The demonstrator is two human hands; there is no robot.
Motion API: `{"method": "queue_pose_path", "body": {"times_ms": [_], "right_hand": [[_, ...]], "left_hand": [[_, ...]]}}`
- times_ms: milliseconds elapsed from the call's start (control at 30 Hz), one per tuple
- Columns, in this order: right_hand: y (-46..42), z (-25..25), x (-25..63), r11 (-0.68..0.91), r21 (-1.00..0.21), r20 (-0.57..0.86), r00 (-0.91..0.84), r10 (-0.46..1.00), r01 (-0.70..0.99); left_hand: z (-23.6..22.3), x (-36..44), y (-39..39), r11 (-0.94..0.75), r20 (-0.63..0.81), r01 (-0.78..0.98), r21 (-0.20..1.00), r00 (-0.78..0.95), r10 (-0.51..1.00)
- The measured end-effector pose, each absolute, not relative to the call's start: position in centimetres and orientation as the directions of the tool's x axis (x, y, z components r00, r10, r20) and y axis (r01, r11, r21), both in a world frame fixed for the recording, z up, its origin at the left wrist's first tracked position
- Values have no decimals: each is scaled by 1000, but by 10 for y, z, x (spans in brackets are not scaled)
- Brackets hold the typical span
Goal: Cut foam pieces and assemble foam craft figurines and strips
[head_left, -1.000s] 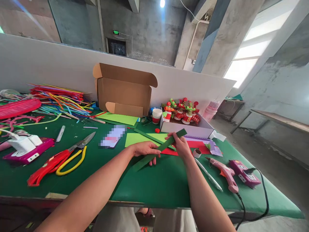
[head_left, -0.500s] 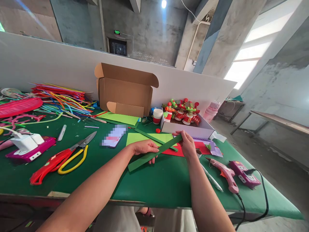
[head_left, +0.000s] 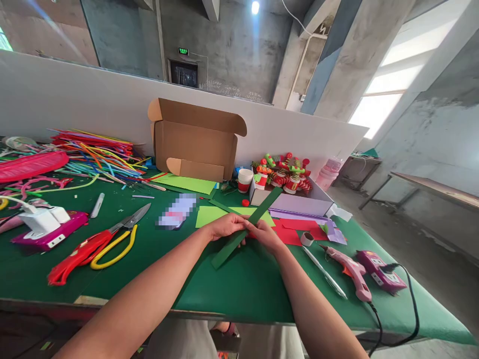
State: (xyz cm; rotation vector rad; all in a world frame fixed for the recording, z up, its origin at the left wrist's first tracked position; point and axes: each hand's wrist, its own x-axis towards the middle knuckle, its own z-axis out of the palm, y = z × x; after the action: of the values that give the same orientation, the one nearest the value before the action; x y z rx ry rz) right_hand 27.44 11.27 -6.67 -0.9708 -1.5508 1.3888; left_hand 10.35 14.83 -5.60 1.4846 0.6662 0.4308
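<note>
A dark green paper strip [head_left: 229,249] slants across in front of me, its far end up and to the right. My left hand [head_left: 227,227] pinches it near the middle. Close against it, my right hand [head_left: 265,234] also has its fingers closed on the strip's middle; some fingertips are hidden behind the paper. Beneath and beyond the hands lies a lime green sheet [head_left: 206,217], with another narrow dark green strip [head_left: 220,204] partly on it. Red paper pieces [head_left: 288,233] lie just right of my right hand.
Large red-and-yellow-handled scissors [head_left: 84,252] lie at left, near a phone [head_left: 177,211]. On the right are a white pen [head_left: 325,273], a pink glue gun [head_left: 350,271] and a corded purple power strip [head_left: 380,271]. Behind stand paper cups [head_left: 245,180], an open cardboard box [head_left: 194,142] and a craft-filled white box [head_left: 299,204].
My right hand has slid from the strip's far upper end down to its middle, beside my left hand. The strip's far end now sticks out free, and its near end has shifted slightly right.
</note>
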Motion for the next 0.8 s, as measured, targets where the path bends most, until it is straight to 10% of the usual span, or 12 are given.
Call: {"method": "queue_pose_path", "body": {"times_ms": [800], "right_hand": [[128,-57,326,224,-973,205,235,950,-59]], "left_hand": [[-53,95,152,91,-262,252,963,815,517]]}}
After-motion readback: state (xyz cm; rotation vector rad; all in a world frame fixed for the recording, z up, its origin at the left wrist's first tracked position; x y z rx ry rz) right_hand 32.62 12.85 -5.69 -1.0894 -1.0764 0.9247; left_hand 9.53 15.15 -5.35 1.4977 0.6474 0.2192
